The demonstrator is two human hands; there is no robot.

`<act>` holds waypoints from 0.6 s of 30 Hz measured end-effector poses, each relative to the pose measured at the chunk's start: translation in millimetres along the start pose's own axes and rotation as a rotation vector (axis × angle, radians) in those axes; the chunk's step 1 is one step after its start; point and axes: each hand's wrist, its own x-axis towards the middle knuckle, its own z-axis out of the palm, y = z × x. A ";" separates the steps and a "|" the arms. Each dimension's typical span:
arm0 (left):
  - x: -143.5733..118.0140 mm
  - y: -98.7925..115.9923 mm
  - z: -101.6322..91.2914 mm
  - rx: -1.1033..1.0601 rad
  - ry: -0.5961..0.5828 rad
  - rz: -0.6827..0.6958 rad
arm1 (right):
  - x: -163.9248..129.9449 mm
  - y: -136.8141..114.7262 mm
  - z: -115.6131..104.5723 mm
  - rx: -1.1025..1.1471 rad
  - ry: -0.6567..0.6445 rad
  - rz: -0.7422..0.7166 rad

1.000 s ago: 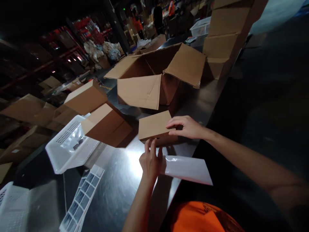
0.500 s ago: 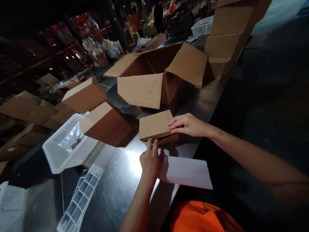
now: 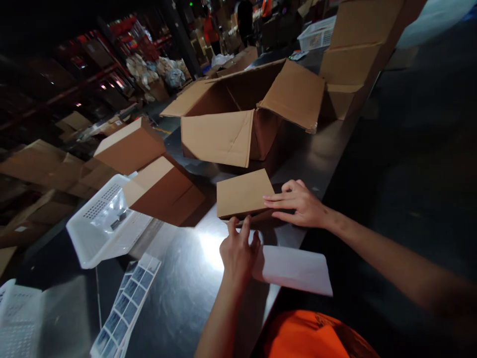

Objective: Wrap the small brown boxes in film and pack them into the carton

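Note:
A small brown cardboard box [image 3: 244, 191] lies on the metal table in front of me. My left hand [image 3: 238, 251] is at the box's near edge, its fingertips touching there and its fingers apart and bent. My right hand [image 3: 300, 205] has its fingers stretched out, with the tips at the box's right end; it is open. Beside my left hand, partly covered by it, a white sheet of paper [image 3: 296, 270] reaches over the table's near edge.
Behind the small box stands a large open carton [image 3: 218, 139] with flaps spread. Brown boxes [image 3: 164, 191] sit at the left by a white plastic basket [image 3: 84, 238]. Printed label sheets [image 3: 126, 303] lie on the metal table [image 3: 175, 298]. Stacked cartons [image 3: 350, 64] rise at the back right.
My right hand has slid down and slightly right along the box's end, its fingers now more spread. My left hand has shifted slightly right and down, fingers more apart.

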 end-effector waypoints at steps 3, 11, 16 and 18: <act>-3.5 0.2 8.3 0.073 0.051 -0.012 | -9.2 -4.8 7.2 -0.016 0.047 0.040; 6.3 -20.3 0.7 -0.061 0.011 -0.038 | 44.9 5.5 -1.3 -0.006 -0.258 0.062; -2.4 -34.3 -7.0 -0.258 -0.008 -0.056 | 65.7 12.4 -0.1 0.008 -0.410 0.142; -16.9 -46.6 -10.0 -0.283 0.022 -0.130 | 46.1 6.2 -2.1 -0.004 -0.312 0.190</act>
